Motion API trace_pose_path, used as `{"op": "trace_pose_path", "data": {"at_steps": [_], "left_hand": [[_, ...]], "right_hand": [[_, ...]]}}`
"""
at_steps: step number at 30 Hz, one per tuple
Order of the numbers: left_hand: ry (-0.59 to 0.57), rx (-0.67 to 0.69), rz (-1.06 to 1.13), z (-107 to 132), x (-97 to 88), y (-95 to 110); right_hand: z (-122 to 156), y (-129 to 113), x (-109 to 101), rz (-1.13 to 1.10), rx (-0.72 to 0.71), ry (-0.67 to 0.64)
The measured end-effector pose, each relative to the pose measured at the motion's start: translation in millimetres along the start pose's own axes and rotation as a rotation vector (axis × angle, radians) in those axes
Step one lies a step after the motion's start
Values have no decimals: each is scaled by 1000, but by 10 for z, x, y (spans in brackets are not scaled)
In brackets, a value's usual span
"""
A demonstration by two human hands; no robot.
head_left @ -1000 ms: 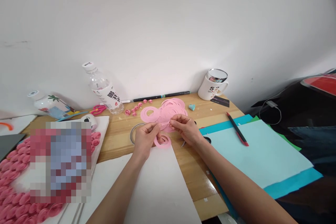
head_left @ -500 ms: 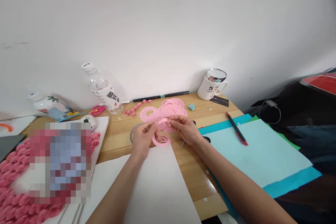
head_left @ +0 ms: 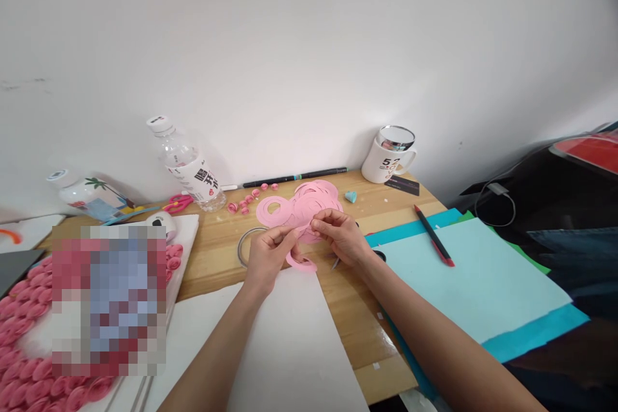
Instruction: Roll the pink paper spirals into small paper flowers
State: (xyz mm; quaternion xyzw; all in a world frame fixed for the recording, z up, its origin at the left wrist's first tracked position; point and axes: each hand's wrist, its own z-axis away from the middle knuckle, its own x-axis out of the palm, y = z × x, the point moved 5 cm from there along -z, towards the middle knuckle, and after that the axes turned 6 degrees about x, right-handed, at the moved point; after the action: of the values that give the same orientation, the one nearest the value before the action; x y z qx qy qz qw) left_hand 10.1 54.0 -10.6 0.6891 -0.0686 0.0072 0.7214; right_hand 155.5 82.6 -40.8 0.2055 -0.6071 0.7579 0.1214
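Both my hands meet over the middle of the wooden table [head_left: 217, 257]. My left hand [head_left: 266, 257] and my right hand [head_left: 338, 235] pinch the same pink paper spiral strip [head_left: 302, 262], whose loose coil hangs just below the fingers. Behind them lies a pile of pink cut paper spirals [head_left: 309, 203]. Several small rolled pink paper roses [head_left: 244, 203] sit beyond the pile to the left.
A white sheet [head_left: 284, 347] lies under my forearms. Light blue paper [head_left: 473, 277] with a red pen [head_left: 433, 235] lies right. At the back stand a white mug [head_left: 389, 158], a tilted water bottle [head_left: 188, 167], a black pen [head_left: 294, 176] and pink scissors [head_left: 177, 203]. A board of pink roses [head_left: 29, 309] is left.
My hands have shifted slightly and turned the strip; the hanging coil has moved a little under my fingers. The view has drifted a bit left.
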Motion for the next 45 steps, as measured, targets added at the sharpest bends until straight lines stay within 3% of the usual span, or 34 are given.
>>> {"op": "trace_pose_path", "data": {"at_steps": [10, 17, 22, 32, 40, 45], "left_hand": [[63, 55, 38, -40, -63, 13], [35, -6, 4, -18, -52, 0], [11, 65, -71, -26, -48, 27], [-21, 51, -95, -21, -9, 28], [26, 61, -72, -55, -78, -43], [26, 42, -55, -50, -66, -52]], "right_hand": [[-7, -12, 30, -76, 23, -22], [-36, 29, -34, -107, 27, 31], [-15, 19, -34, -69, 37, 48], [16, -8, -12, -1, 6, 71], [10, 9, 38, -14, 17, -30], [-22, 48, -16, -36, 20, -4]]}}
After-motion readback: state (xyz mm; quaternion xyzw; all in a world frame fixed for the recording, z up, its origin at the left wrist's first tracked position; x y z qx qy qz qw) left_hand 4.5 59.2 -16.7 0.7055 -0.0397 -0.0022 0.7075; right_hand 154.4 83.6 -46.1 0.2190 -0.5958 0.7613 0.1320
